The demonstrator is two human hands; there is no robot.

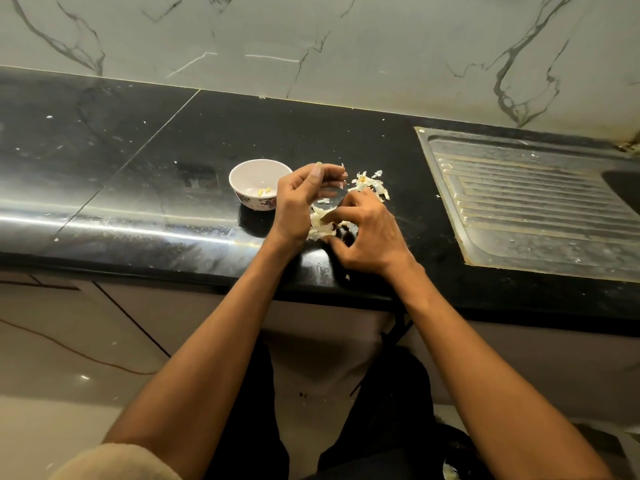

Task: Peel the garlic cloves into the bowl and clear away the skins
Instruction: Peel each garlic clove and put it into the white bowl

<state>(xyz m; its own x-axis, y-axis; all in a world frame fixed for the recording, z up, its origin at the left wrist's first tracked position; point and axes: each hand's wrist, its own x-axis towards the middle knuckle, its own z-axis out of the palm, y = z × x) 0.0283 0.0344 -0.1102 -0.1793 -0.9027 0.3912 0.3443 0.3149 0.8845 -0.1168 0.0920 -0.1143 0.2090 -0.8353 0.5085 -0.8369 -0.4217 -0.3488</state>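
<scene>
A few peeled cloves [264, 191] lie in the small white floral bowl [242, 174]; papery skins [369, 183] remain beyond the right hand [369, 237], whose fingers pinch skins, while the left hand [301, 199] curls loosely, grip unclear.

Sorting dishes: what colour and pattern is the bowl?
Head view: the bowl is white inside, with a dark floral pattern outside.

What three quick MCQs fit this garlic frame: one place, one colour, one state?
1. The bowl sits where relative to the left hand?
A. its left
B. its right
C. in the sink

2. The countertop colour?
A. white
B. black
C. green

3. The right hand is doing what?
A. hanging off the counter
B. holding a knife
C. resting its fingers in the garlic skins

Answers: 1 A, the bowl lies left of that hand. 2 B, glossy black stone. 3 C, fingertips rest on the pale skins.
</scene>
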